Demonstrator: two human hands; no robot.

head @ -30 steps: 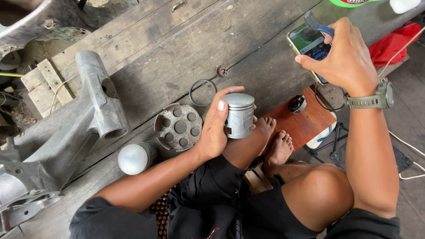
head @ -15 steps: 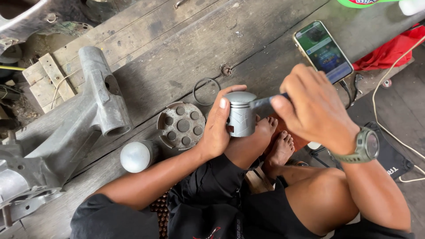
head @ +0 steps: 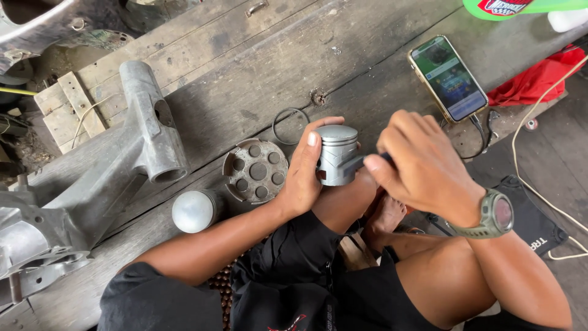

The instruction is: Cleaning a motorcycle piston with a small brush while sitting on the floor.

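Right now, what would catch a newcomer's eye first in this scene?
Probably the grey metal piston at the centre, gripped by the left hand while the right hand works at its side. Next, the lit phone lying on the wooden planks at upper right, and the big grey cast metal frame part on the left.

Surface: weathered grey wooden plank bench (head: pixel 245 79). On it: large cast-metal frame part (head: pixel 110 178) at left, small wooden pallet block (head: pixel 64 110) behind it, round perforated metal disc (head: pixel 255 170), thin wire ring (head: pixel 289 125) just beyond the disc, domed metal cap (head: pixel 193 211) near the front edge, smartphone (head: pixel 448 77) screen-up at right, red cloth (head: pixel 533 86) far right.
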